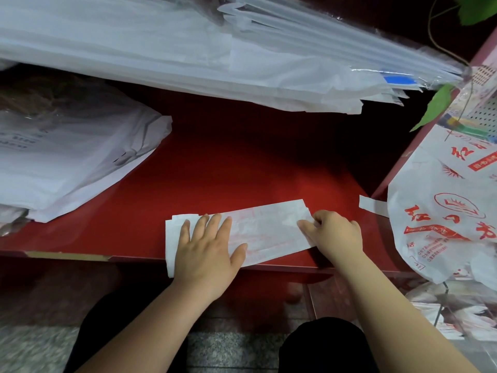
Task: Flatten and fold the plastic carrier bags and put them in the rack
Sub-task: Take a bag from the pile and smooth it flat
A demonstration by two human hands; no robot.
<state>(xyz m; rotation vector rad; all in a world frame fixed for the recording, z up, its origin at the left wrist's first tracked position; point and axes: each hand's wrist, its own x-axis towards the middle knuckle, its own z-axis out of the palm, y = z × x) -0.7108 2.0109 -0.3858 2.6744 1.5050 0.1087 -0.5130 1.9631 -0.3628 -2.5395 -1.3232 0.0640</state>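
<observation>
Setting: a shop, stock corner. Evidence: red metal shelf (242, 157); bulk bundle of white bags (188, 49) above it; second bag stack (67, 162) on its left end; red-printed carrier bags (443, 211) at its right; perforated display panel (484, 114) beyond those; speckled stone floor (228, 345) below.

The single view comes from a wide-angle camera on the person's head. It looks forward and steeply down along both forearms, at arm's reach from a red shelf (242, 162). The left hand (207, 251) and right hand (336, 235), on the folded carrier bag (266, 227), sit just below centre. A stack of white bags (161, 49) crosses the top, and the floor (228, 345) the bottom edge.
</observation>
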